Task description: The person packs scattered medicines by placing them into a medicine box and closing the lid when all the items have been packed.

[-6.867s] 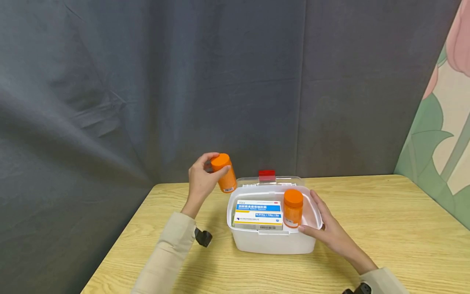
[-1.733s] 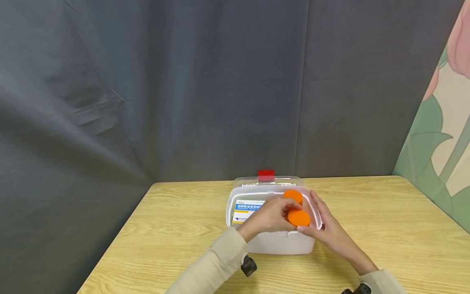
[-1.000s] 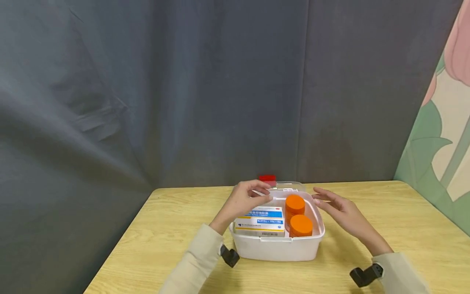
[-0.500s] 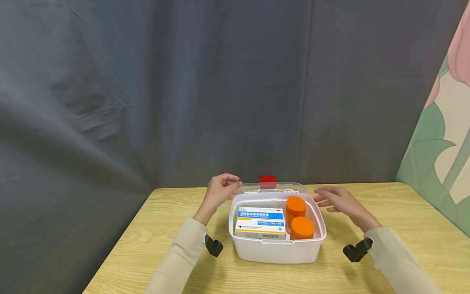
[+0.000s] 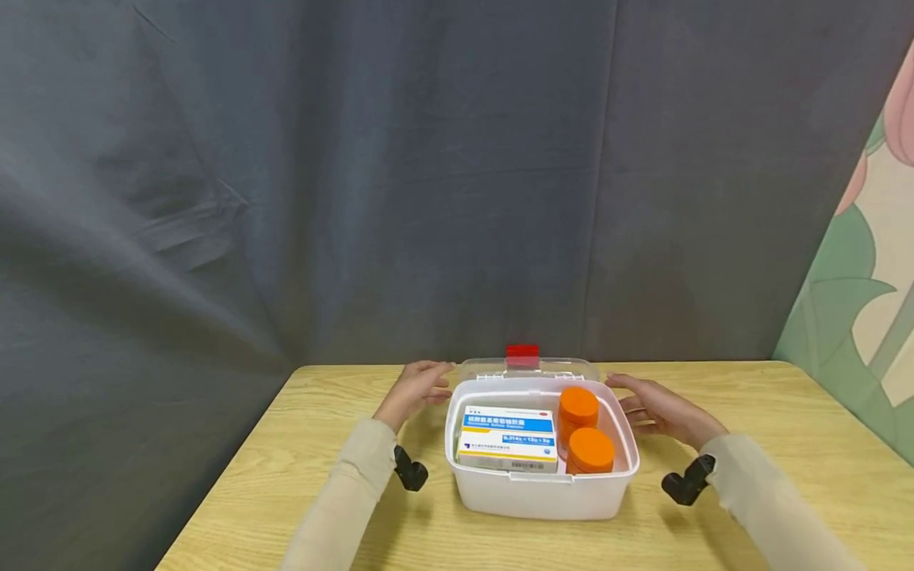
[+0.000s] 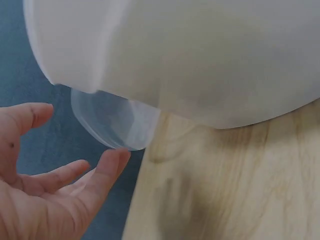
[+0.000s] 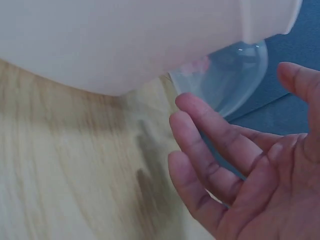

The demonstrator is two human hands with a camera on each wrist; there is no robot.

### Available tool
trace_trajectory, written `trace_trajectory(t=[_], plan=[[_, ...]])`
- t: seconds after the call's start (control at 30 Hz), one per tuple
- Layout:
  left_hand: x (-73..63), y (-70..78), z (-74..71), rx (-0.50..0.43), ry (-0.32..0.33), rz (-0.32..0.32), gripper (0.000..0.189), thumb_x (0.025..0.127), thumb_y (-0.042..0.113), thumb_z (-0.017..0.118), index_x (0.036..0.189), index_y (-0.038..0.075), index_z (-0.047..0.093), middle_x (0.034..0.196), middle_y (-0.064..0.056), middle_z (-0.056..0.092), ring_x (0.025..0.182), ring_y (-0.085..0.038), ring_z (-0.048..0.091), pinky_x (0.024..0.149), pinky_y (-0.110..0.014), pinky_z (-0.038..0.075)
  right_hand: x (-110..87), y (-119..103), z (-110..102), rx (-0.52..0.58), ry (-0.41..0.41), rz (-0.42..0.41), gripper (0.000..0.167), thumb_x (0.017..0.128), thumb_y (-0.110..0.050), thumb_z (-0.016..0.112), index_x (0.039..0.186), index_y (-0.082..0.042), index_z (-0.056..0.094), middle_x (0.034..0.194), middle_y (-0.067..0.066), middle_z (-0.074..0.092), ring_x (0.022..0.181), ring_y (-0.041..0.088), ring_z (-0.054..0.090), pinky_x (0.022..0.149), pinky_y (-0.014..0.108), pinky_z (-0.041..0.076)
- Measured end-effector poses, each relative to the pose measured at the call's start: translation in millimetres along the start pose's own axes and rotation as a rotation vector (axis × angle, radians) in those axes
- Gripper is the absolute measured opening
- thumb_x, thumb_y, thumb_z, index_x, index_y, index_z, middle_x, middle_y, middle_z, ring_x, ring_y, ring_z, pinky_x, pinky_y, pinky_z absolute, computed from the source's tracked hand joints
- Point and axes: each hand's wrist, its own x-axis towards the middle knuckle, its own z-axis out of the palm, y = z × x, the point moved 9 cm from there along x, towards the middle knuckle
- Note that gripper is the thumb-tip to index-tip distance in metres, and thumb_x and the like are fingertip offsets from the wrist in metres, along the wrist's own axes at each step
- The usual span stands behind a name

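A white plastic box (image 5: 539,496) stands on the table with its clear lid (image 5: 564,369) swung back behind it. Inside, a blue-and-white medicine carton (image 5: 508,440) lies at the left. Two orange pill bottles, a rear one (image 5: 578,406) and a front one (image 5: 591,450), stand at the right. My left hand (image 5: 416,390) is off the box's back left corner, near the lid's edge, fingers relaxed and holding nothing. On the other side, my right hand (image 5: 660,408) is beside the right wall. Its fingers (image 7: 217,132) are spread and hold nothing.
The lid carries a red latch (image 5: 523,355). A pale wooden table (image 5: 714,388) lies under everything. A dark grey curtain (image 5: 457,174) hangs at the table's back and left side. A floral panel (image 5: 857,317) borders the right.
My left hand set the second orange bottle into the box, let go of it and drew back left. My right hand came off the box's right rim and lowered beside it.
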Motion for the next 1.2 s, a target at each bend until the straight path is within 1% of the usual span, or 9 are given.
trace_trajectory(t=[0.13,0.23,0.33,0.5,0.7,0.83,0.97,1.07,1.2], plan=[[3.9,-14.4,6.2,-0.051,-0.049,-0.053,0.058,0.094,0.026,0.061,0.135,-0.012,0.044,0.108,-0.027,0.06,0.082,-0.023,0.065,0.086,-0.04,0.053,3.7,2,10,0.028,-0.015,0.008,0.084,0.098,-0.06,0.035,0.15,0.004,0.018,0.142,0.036,0.036,0.119,0.045,0.049,0.095,0.054,0.045],[3.8,-20.8,10.4,-0.054,-0.062,-0.065,0.061,0.093,0.03,0.061,0.136,-0.01,0.044,0.109,-0.025,0.062,0.088,-0.025,0.065,0.084,-0.036,0.054,5.0,2,15,0.044,-0.013,0.002,0.085,0.098,-0.061,0.032,0.15,0.005,0.015,0.145,0.036,0.031,0.124,0.049,0.043,0.097,0.057,0.041],[1.3,-24.3,14.1,-0.058,-0.067,-0.068,0.058,0.093,0.029,0.059,0.135,-0.009,0.046,0.111,-0.025,0.061,0.09,-0.025,0.064,0.086,-0.037,0.053,5.2,2,18,0.062,-0.011,-0.007,0.083,0.099,-0.059,0.031,0.15,0.004,0.018,0.145,0.036,0.03,0.124,0.048,0.044,0.097,0.057,0.041],[-2.9,-25.4,18.3,-0.073,-0.06,-0.074,0.051,0.092,0.024,0.059,0.13,-0.01,0.051,0.098,-0.017,0.065,0.079,-0.017,0.063,0.079,-0.031,0.053,4.8,0,17,0.102,0.001,-0.034,0.075,0.1,-0.056,0.035,0.144,0.005,0.031,0.141,0.031,0.041,0.114,0.037,0.055,0.094,0.051,0.046],[-2.3,-23.9,19.8,-0.091,-0.036,-0.063,0.05,0.09,0.021,0.061,0.127,-0.012,0.053,0.085,-0.01,0.065,0.07,-0.013,0.061,0.068,-0.025,0.052,5.1,-6,14,0.104,0.029,-0.065,0.068,0.1,-0.052,0.04,0.137,0.005,0.043,0.122,0.016,0.061,0.097,0.024,0.06,0.087,0.039,0.052],[0.4,-25.4,20.9,-0.12,-0.023,-0.06,0.049,0.09,0.018,0.061,0.127,-0.012,0.053,0.081,-0.009,0.065,0.067,-0.012,0.061,0.064,-0.023,0.051,4.6,-8,13,0.093,0.034,-0.082,0.07,0.101,-0.049,0.04,0.143,0.006,0.032,0.121,0.015,0.062,0.098,0.024,0.06,0.088,0.037,0.051],[3.3,-26.5,23.4,-0.158,-0.024,-0.066,0.047,0.09,0.015,0.06,0.127,-0.013,0.052,0.078,-0.008,0.066,0.063,-0.011,0.061,0.06,-0.021,0.051,4.0,-10,13,0.113,0.022,-0.116,0.07,0.103,-0.042,0.039,0.15,0.006,0.018,0.129,0.022,0.054,0.104,0.027,0.059,0.091,0.038,0.05],[4.5,-21.8,24.8,-0.181,-0.025,-0.027,0.044,0.091,0.011,0.058,0.126,-0.014,0.051,0.083,-0.013,0.068,0.067,-0.012,0.064,0.061,-0.021,0.052,4.0,-13,10,0.128,0.032,-0.156,0.068,0.104,-0.037,0.04,0.152,0.003,0.015,0.138,0.027,0.046,0.11,0.03,0.057,0.093,0.039,0.049],[4.6,-12.8,24.6,-0.188,-0.017,0.029,0.04,0.091,0.006,0.056,0.125,-0.015,0.052,0.104,-0.027,0.066,0.086,-0.024,0.068,0.071,-0.026,0.055,2.9,-18,5,0.104,0.057,-0.21,0.067,0.103,-0.036,0.044,0.153,0.0,0.015,0.142,0.03,0.04,0.117,0.036,0.053,0.097,0.046,0.046]])
